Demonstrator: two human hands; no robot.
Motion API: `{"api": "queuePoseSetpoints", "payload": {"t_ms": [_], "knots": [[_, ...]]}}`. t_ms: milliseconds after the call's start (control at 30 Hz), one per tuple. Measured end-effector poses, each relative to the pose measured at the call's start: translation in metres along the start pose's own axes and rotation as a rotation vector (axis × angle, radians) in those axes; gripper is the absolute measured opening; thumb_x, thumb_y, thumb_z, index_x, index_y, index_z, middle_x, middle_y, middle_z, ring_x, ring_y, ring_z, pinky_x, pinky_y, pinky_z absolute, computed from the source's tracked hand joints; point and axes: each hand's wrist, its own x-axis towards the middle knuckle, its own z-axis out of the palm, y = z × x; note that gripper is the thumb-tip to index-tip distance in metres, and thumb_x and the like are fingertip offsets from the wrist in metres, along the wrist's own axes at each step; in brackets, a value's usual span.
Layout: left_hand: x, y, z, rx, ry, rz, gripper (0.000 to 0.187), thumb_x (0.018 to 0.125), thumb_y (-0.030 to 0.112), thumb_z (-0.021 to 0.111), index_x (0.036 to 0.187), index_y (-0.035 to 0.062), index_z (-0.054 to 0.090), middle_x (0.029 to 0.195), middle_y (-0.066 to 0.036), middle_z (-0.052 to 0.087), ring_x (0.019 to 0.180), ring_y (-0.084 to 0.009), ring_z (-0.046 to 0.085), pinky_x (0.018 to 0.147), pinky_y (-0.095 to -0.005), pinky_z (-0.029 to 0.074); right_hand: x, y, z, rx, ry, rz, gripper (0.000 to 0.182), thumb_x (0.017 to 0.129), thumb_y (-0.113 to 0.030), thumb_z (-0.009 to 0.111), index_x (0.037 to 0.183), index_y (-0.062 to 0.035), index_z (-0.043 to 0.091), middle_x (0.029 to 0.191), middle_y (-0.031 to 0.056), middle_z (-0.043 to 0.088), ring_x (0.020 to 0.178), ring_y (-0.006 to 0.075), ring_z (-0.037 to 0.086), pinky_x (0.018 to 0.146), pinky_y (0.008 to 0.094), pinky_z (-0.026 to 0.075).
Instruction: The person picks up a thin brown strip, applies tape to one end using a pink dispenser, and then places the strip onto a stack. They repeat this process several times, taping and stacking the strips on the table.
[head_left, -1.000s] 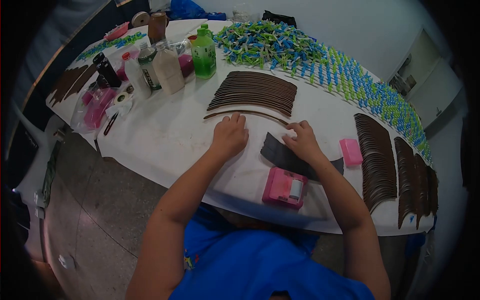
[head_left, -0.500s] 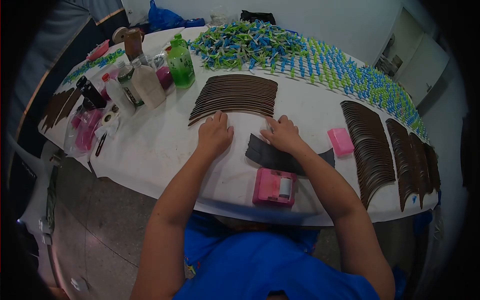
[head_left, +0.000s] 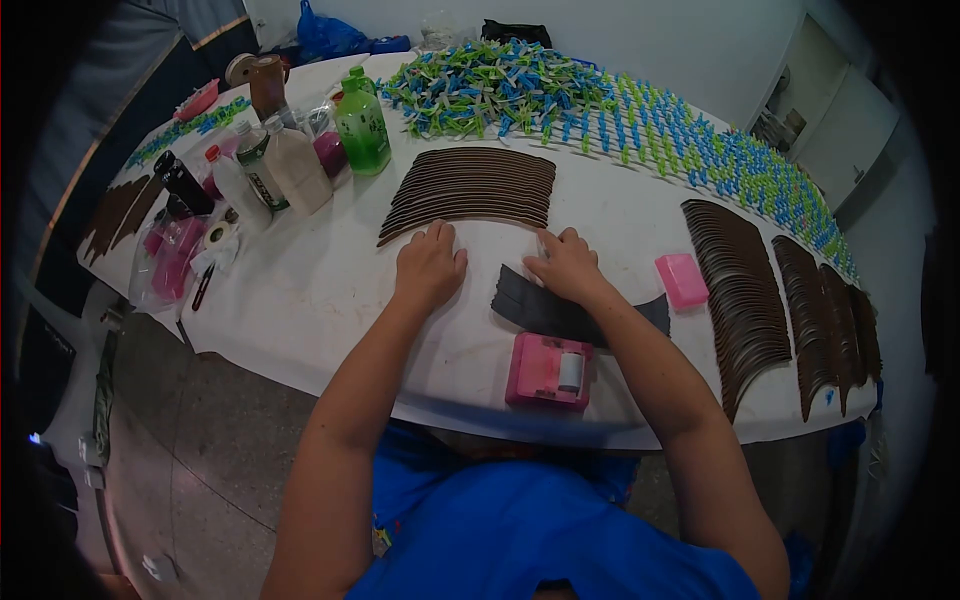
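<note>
Even, soft light; fisheye warp, dark corners.

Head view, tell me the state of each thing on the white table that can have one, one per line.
Left hand: flat, palm down, fingertips at the fanned row of brown curved strips.
Right hand: pressing on the dark grey curved strips.
Green plastic bottle: upright, capped.
Pink tape dispenser: lying flat, white roll showing.
Small pink box: shut.

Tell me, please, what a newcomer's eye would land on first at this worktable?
Probably the heap of blue and green clips sprawling along the far edge of the white table. Next come the fanned rows of dark brown curved strips, one set just beyond the left hand and right hand, more at the right end. A pink tape dispenser sits at the near edge.
</note>
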Motion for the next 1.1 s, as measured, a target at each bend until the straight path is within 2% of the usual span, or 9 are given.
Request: {"api": "queuePoseSetpoints", "payload": {"t_ms": [133,233,300,367,433,567,767,833,1100], "knots": [[-0.003,-0.003,0.003,0.004,0.075,0.019,0.032,0.092,0.027,0.073,0.112,0.0036,0.065,0.119,-0.012,0.067,0.104,-0.0351,0.066,0.087,-0.0495,0.056,0.000,0.013,0.006,0.027,0.047,-0.034,0.070,0.094,-0.050,0.070,0.150,-0.0095,0.060,0.133,0.0230,0.059,0.122,0.0423,0.062,0.104,0.0542,0.050],[-0.010,-0.007,0.001,0.016,0.063,-0.002,0.033,0.093,0.026,0.072,0.114,0.0028,0.064,0.121,-0.014,0.067,0.106,-0.0384,0.065,0.090,-0.0506,0.056,-0.009,0.032,0.001,0.210,0.087,-0.105,0.059,0.094,-0.043,0.074,0.139,-0.0062,0.067,0.128,0.0245,0.062,0.115,0.0409,0.067,0.100,0.0511,0.055],[-0.020,-0.011,-0.005,0.064,0.061,-0.053,0.033,0.093,0.027,0.072,0.114,0.0023,0.064,0.121,-0.015,0.067,0.106,-0.0384,0.065,0.089,-0.0508,0.056,-0.028,0.045,-0.010,0.404,0.124,-0.166,0.049,0.094,-0.034,0.078,0.132,-0.0030,0.071,0.121,0.0234,0.065,0.102,0.0375,0.072,0.093,0.0432,0.059],[-0.029,-0.018,-0.013,0.112,0.052,-0.107,0.034,0.093,0.027,0.072,0.114,0.0019,0.064,0.121,-0.015,0.067,0.105,-0.0384,0.065,0.089,-0.0511,0.055,-0.052,0.057,-0.023,0.382,0.163,-0.205,0.039,0.094,-0.025,0.079,0.124,-0.0015,0.074,0.113,0.0199,0.068,0.095,0.0343,0.073,0.087,0.0414,0.060],[-0.036,-0.023,-0.021,0.146,0.003,-0.206,0.037,0.094,0.029,0.072,0.116,0.0011,0.064,0.121,-0.015,0.068,0.105,-0.0382,0.065,0.088,-0.0515,0.055,-0.077,0.063,-0.042,0.336,0.128,-0.224,0.035,0.093,-0.024,0.079,0.118,-0.0006,0.075,0.109,0.0181,0.068,0.093,0.0337,0.073,0.085,0.0413,0.060],[-0.040,-0.028,-0.015,0.163,0.089,-0.192,0.035,0.093,0.031,0.070,0.114,0.0024,0.064,0.120,-0.015,0.065,0.100,-0.0372,0.066,0.087,-0.0521,0.053,-0.102,0.082,-0.055,0.232,0.124,-0.279,0.025,0.092,-0.020,0.080,0.104,0.0010,0.074,0.101,0.0151,0.069,0.088,0.0319,0.072,0.081,0.0418,0.059],[-0.036,-0.026,-0.016,0.156,0.059,-0.212,0.037,0.095,0.031,0.068,0.117,0.0020,0.062,0.127,-0.015,0.062,0.102,-0.0368,0.066,0.088,-0.0526,0.052,-0.108,0.098,-0.061,0.115,0.087,-0.272,0.022,0.094,-0.022,0.078,0.098,-0.0021,0.071,0.099,0.0143,0.066,0.096,0.0331,0.066,0.087,0.0446,0.053],[-0.035,-0.023,-0.024,0.147,-0.038,-0.250,0.046,0.097,0.034,0.066,0.128,-0.0002,0.060,0.140,-0.017,0.061,0.108,-0.0394,0.066,0.093,-0.0523,0.054,-0.106,0.099,-0.065,0.116,0.029,-0.260,0.023,0.095,-0.024,0.077,0.099,-0.0028,0.070,0.100,0.0143,0.066,0.098,0.0337,0.065,0.088,0.0449,0.052],[-0.035,-0.022,-0.023,0.154,-0.019,-0.252,0.043,0.096,0.033,0.066,0.123,-0.0001,0.062,0.136,-0.017,0.063,0.108,-0.0390,0.066,0.093,-0.0522,0.054,-0.084,0.121,-0.072,0.097,-0.209,-0.250,0.025,0.098,-0.026,0.075,0.101,-0.0025,0.069,0.105,0.0151,0.067,0.100,0.0347,0.064,0.090,0.0440,0.052]]}}
